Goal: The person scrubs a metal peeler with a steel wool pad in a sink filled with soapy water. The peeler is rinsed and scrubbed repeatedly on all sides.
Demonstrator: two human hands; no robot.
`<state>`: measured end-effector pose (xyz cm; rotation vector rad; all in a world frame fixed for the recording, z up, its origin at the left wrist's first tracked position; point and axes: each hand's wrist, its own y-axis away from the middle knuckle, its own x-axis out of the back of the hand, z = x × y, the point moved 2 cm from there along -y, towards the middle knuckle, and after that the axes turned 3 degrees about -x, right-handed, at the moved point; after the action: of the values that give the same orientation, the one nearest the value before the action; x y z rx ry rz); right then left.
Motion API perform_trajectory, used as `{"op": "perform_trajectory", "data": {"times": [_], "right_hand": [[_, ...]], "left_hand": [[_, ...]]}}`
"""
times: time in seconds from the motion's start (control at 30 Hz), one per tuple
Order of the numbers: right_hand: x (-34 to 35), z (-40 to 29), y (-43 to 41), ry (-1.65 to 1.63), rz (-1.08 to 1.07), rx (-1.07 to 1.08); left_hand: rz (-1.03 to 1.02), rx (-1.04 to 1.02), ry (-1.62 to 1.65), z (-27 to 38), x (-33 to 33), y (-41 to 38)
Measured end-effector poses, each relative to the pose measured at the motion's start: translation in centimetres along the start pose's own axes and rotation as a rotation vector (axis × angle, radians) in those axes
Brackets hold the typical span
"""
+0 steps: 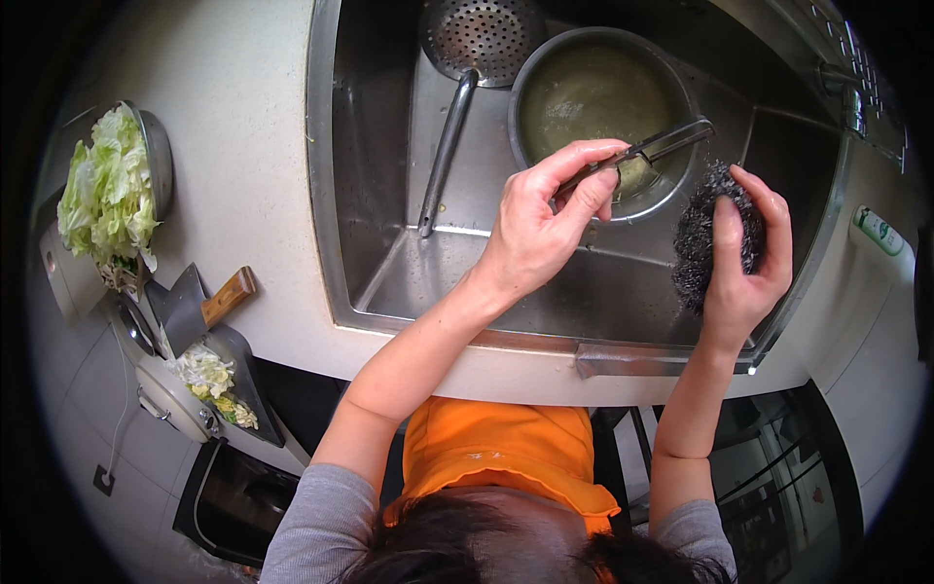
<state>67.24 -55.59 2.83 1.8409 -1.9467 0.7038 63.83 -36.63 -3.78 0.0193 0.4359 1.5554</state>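
My left hand (536,226) pinches a narrow metal utensil with a slotted, looped end (675,133) between thumb and fingers; its gripped end is hidden. Below that hand, a round metal basin (516,109) of cloudy liquid stands in the stainless steel sink (452,281). The looped end reaches over the basin's near right rim. On the right, my right hand (751,270) is closed around a dark steel wool scourer (693,248), held apart from the utensil. A perforated metal skimmer (485,33) lies left of the basin, its tubular handle pointing towards me.
On the left counter, a metal bowl (159,160) is heaped with lettuce (109,182). Closer to me lie a wooden-handled cleaver (182,303) and a dark board (252,383) with chopped vegetables (208,372). A white bottle (883,241) is right of the sink, near the tap (854,109).
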Motion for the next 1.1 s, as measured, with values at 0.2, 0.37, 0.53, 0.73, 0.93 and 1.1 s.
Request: {"op": "perform_trajectory", "data": {"times": [0.2, 0.37, 0.53, 0.73, 0.93, 1.1], "right_hand": [[-0.6, -0.5, 0.5, 0.146, -0.041, 0.189], [-0.5, 0.2, 0.4, 0.119, 0.017, 0.117], [-0.6, 0.4, 0.3, -0.037, -0.001, -0.119], [-2.3, 2.4, 0.0, -0.166, -0.197, -0.22], [-8.0, 7.2, -2.3, 0.45, -0.317, -0.015], [-9.4, 8.4, -3.7, 0.77, -0.599, -0.101]], "left_hand": [[-0.01, 0.007, 0.026, -0.5, 0.0, 0.1], [-0.054, 0.165, 0.262, -0.3, 0.1, -0.1], [-0.048, 0.213, 0.35, 0.5, -0.2, -0.2], [-0.057, 0.294, 0.527, 0.3, 0.1, -0.3], [-0.027, 0.333, 0.568, 0.7, 0.0, -0.6], [-0.014, 0.288, 0.521, 0.6, 0.1, -0.6]]}}
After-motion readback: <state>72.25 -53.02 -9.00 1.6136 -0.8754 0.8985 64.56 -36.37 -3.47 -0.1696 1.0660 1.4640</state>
